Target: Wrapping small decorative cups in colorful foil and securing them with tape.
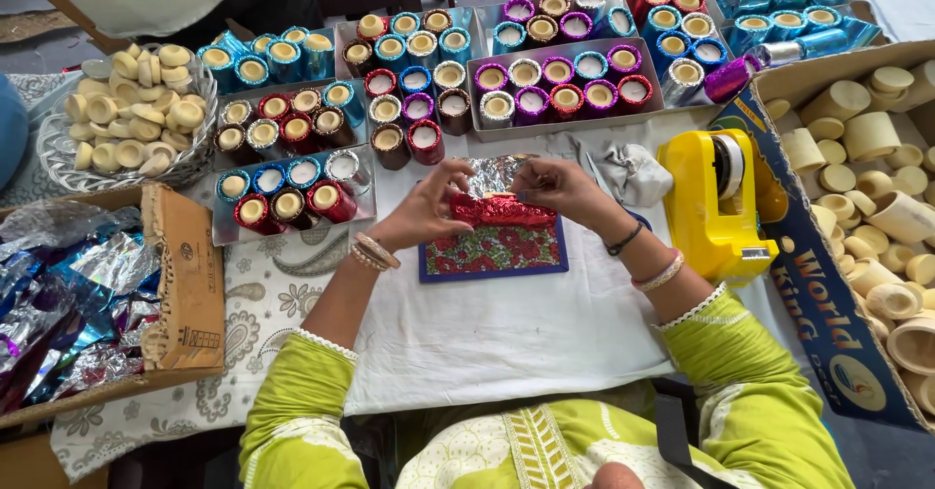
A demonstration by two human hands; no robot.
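Foil-wrapped candles (pixel 565 85) in trays (pixel 476 124)

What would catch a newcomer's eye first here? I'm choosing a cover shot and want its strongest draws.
The rows of foil-wrapped candle cups in blue, red, purple and silver, filling trays across the table's far side. At centre, the left hand and right hand pinch a piece of red foil over a flowered board. The yellow tape dispenser stands just right of them.
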